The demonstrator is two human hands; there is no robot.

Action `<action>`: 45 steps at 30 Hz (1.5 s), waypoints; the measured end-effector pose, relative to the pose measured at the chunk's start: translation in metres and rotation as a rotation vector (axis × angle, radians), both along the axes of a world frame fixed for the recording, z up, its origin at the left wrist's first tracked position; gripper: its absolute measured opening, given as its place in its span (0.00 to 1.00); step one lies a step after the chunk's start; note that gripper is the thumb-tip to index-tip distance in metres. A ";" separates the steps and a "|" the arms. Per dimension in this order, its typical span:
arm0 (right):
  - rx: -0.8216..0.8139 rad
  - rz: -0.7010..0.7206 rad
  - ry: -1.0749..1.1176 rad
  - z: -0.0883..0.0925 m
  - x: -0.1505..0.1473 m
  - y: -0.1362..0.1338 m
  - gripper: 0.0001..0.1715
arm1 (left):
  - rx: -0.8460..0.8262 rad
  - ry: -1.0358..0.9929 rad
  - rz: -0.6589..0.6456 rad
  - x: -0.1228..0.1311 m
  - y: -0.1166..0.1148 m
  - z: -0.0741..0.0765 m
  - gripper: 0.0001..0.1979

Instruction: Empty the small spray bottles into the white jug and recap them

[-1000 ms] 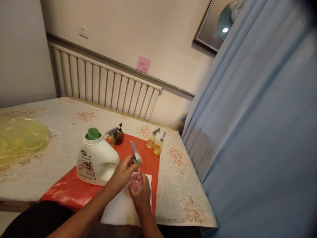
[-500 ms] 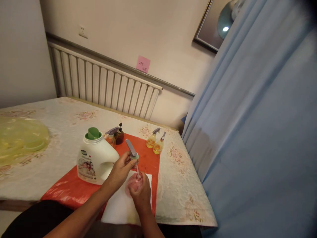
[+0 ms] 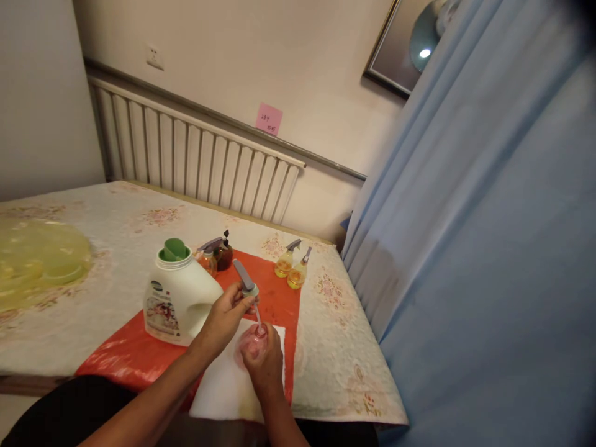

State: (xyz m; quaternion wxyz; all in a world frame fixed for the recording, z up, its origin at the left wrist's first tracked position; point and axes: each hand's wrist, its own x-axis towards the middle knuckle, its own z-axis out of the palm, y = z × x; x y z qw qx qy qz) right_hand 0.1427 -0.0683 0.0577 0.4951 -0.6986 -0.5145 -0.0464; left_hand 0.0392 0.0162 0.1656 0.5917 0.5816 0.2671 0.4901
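Observation:
My left hand (image 3: 224,318) pinches a grey spray head (image 3: 245,279) lifted above a small pink bottle (image 3: 251,343), its thin tube still reaching down into the bottle's neck. My right hand (image 3: 266,362) is wrapped round that bottle and holds it over a white cloth (image 3: 223,391). The cloth lies on a red mat (image 3: 130,357) on the flowered table (image 3: 107,230). A white detergent jug (image 3: 179,301) with a green spout stands just left of my hands.
Two small yellow spray bottles (image 3: 292,270) stand at the mat's far right edge; an orange spray bottle (image 3: 207,257) and a dark pump bottle (image 3: 224,253) stand behind the jug. A yellow plastic basin (image 3: 37,257) sits far left. A blue curtain (image 3: 465,248) hangs close on the right.
My left hand has raised the spray head up and slightly left, off the pink bottle's neck, drawing its tube partly out. My right hand has kept the bottle still.

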 end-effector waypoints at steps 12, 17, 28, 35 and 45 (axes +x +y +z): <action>-0.032 0.013 0.023 0.003 -0.001 -0.002 0.21 | 0.004 0.010 0.009 -0.002 -0.002 0.003 0.18; -0.026 0.017 0.019 0.003 -0.001 -0.002 0.21 | -0.012 0.004 0.001 -0.001 -0.002 0.001 0.18; -0.034 0.010 0.000 0.009 -0.003 -0.001 0.17 | 0.005 -0.002 0.006 -0.002 -0.003 0.003 0.16; 0.020 0.009 -0.029 0.011 -0.004 -0.001 0.18 | 0.188 0.263 -0.093 -0.002 -0.008 -0.004 0.06; -0.030 0.010 0.007 0.003 -0.001 0.000 0.18 | 0.057 -0.021 -0.037 -0.005 -0.007 0.011 0.14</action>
